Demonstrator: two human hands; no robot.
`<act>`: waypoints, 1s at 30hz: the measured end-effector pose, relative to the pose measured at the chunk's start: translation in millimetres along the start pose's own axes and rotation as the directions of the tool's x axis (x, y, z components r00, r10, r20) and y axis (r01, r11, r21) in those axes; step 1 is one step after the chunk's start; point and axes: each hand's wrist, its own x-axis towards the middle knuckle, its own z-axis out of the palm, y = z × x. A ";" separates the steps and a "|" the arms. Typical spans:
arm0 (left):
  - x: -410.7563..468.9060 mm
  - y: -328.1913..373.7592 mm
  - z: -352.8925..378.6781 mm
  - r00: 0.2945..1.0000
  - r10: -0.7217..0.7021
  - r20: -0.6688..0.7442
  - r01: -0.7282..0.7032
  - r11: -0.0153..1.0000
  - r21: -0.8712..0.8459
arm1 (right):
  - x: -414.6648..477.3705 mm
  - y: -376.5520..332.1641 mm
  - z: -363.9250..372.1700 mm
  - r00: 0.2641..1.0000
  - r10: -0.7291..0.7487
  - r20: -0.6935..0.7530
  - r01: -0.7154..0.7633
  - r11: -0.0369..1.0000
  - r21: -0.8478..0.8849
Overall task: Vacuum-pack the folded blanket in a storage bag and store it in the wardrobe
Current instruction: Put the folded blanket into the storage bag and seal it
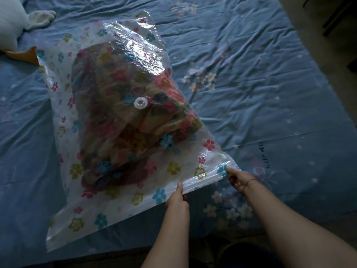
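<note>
Along the near edge of the storage bag, its zip seal ran between my hands: left hand pinched mid-seal, right hand pinched the corner; unsealed length lay leftward.

Both forearms are bare, with no sleeves reaching into view. The right hand wears a thin reddish string bracelet at the wrist (a single strand). The left hand wears nothing.

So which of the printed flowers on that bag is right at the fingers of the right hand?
The blue flower at the bag's near-right corner, by the seal strip; the right hand pinches beside it. The yellow flower sits farther left.
</note>
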 end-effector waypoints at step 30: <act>-70.2 -71.7 112.4 0.975 0.086 0.205 -0.067 0.993 -0.099 | -31.1 -9.2 12.7 0.955 -0.270 0.124 0.285 0.949 -0.131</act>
